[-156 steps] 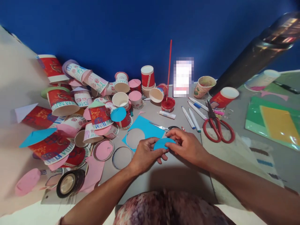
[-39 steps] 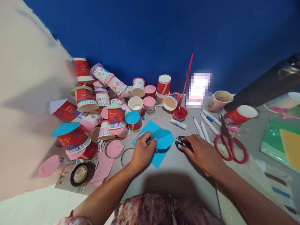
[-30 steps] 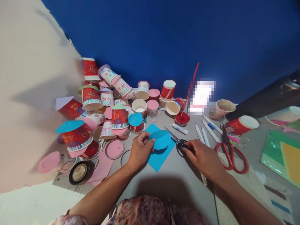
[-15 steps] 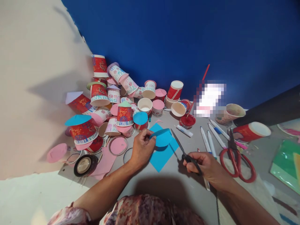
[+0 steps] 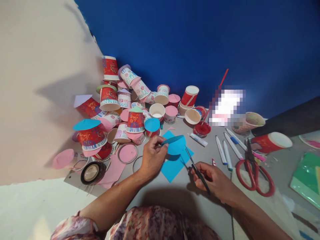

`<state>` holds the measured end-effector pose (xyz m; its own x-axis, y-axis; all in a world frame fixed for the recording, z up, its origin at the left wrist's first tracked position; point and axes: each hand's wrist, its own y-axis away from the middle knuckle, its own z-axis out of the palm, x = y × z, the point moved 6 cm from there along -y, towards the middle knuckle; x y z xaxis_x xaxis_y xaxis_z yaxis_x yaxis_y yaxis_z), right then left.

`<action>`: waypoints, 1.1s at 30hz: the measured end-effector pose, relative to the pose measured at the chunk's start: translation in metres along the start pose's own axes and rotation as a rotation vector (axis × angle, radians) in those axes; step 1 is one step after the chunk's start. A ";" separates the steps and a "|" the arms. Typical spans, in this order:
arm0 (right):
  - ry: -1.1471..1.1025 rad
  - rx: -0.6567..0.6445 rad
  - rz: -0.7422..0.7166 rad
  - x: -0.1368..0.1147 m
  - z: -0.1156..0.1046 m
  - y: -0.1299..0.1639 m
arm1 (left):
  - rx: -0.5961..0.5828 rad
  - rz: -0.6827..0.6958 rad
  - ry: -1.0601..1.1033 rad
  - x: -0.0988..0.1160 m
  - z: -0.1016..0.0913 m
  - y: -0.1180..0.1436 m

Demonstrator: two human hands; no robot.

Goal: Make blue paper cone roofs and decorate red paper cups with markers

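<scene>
My left hand pinches a blue paper circle by its left edge and holds it slightly above the table. My right hand grips small black-handled scissors, whose blades point up and left toward the circle's right edge. Under the circle lies a blue paper sheet on the grey table.
A heap of decorated paper cups fills the left back corner. Large red scissors, several markers, a red paint pot, a glue tube and a tape roll lie around. Green and yellow sheets sit at right.
My right hand has picked the small scissors up off the table and drawn them toward me, blades aimed at the circle. My left hand keeps hold of the blue circle.
</scene>
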<state>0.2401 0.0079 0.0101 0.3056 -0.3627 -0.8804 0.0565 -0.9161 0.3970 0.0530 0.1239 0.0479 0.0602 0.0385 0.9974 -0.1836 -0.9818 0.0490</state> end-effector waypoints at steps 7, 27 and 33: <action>-0.043 -0.027 0.076 0.007 0.005 -0.001 | -0.162 -0.131 0.129 -0.005 0.012 0.003; -0.079 -0.073 0.082 0.010 0.008 0.001 | -0.123 -0.298 0.295 -0.011 0.010 0.003; -0.079 -0.061 0.085 0.011 0.008 -0.001 | -0.123 -0.277 0.260 -0.008 0.010 0.004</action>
<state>0.2356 0.0032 -0.0020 0.2358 -0.4534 -0.8595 0.0921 -0.8701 0.4842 0.0619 0.1182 0.0394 -0.1237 0.3599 0.9247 -0.3126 -0.8986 0.3079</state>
